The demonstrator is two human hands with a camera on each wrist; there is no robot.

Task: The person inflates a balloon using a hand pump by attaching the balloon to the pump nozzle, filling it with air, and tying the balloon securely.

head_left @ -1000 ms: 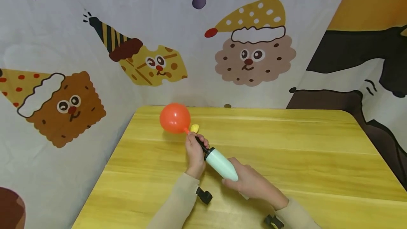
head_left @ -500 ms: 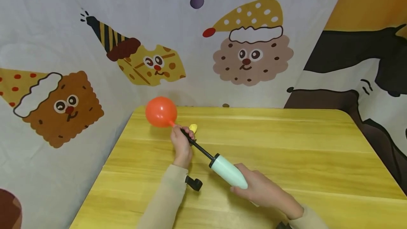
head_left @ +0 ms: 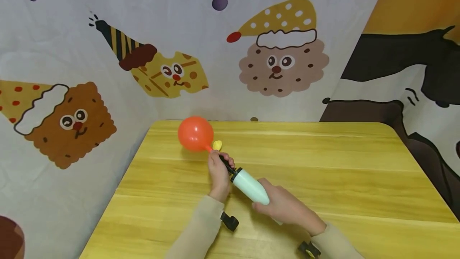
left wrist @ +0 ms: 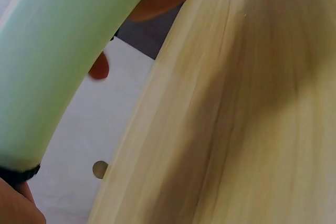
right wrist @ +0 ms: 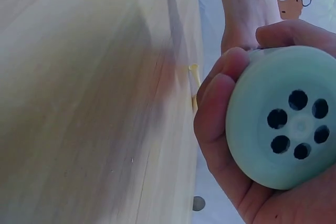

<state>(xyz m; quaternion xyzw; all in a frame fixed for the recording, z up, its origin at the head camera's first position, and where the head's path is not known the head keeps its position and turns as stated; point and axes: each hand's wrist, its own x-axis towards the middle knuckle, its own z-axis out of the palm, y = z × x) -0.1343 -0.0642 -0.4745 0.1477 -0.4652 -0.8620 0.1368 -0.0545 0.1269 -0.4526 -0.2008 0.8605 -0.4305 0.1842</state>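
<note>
A red-orange balloon (head_left: 195, 133), partly inflated, sits on the nozzle end of a hand balloon pump (head_left: 250, 187) with a mint-green barrel and black fittings. My left hand (head_left: 219, 176) grips the black front end, fingers curled round it right at the balloon's neck. Round the rear of the barrel curls my right hand (head_left: 284, 206); the right wrist view shows its fingers about the holed end cap (right wrist: 299, 124). The barrel stands close against the left hand, with hardly any rod showing. A yellow uninflated balloon (head_left: 217, 145) lies just beyond the left hand.
The wood-grain table (head_left: 341, 171) spreads beneath both hands, its back edge against a wall hanging (head_left: 223, 91) printed with cartoon snacks. Black camera mounts (head_left: 230, 222) project from both wrists over the table.
Half a second ago the pump was drawn out, its black rod showing and the hands farther apart. Now the hands are together again, the barrel pushed in, with the balloon back to the right.
</note>
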